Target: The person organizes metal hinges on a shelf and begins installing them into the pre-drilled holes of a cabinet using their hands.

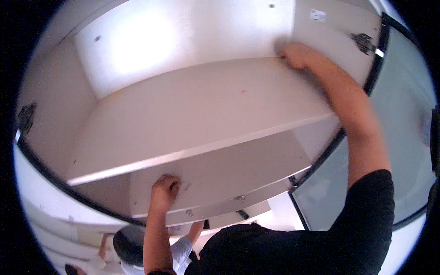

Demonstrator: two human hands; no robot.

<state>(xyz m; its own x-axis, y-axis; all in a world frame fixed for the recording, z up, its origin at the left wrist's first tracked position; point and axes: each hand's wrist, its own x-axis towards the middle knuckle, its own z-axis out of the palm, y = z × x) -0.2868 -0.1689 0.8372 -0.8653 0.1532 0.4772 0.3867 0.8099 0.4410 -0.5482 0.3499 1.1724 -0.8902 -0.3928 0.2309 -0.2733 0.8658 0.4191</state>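
Upper shelf: flat, pale greyish-white, one small red mark, fitted inside an open cabinet before the wearer. Hands: right curled at the shelf's back right corner, left loosely curled near the lower shelf; whether either grips anything, cannot tell.

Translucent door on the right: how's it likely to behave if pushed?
The door likely swings rather than slides: a hinge joins it to the cabinet wall. Its dark frame probably keeps it stiff. The translucent panel looks like glass, so perhaps brittle.
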